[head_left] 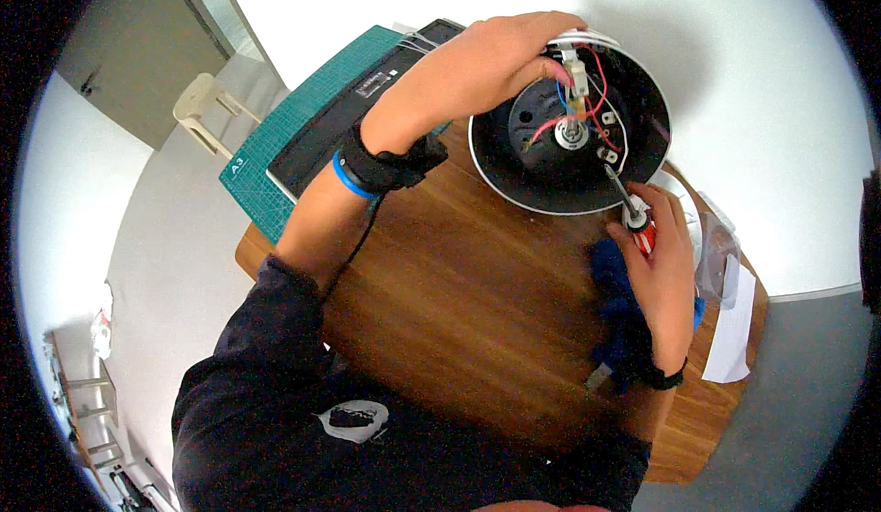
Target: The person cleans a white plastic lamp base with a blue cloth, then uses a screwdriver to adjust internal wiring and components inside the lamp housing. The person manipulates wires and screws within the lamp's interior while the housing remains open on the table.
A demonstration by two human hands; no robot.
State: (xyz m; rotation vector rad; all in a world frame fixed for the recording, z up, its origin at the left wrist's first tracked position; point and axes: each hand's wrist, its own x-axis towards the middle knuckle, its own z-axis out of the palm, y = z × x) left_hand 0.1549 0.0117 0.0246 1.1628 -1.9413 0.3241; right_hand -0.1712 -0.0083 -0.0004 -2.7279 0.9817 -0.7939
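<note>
A round appliance housing, black inside with a white rim, is tilted so that its open side faces me. Red, blue and white wires run inside it past a white connector block to a central metal shaft. My left hand is closed over the upper left rim, its thumb reaching in beside the connector. In my right hand is a screwdriver with a red handle. Its tip is at a small metal bracket inside the housing; whether it sits in a screw I cannot tell.
A wooden table lies under the work. Behind my left arm are a green cutting mat and a flat black device. Dark blue cloth lies near my right wrist, with white paper farther right. A cream stool stands beyond the table.
</note>
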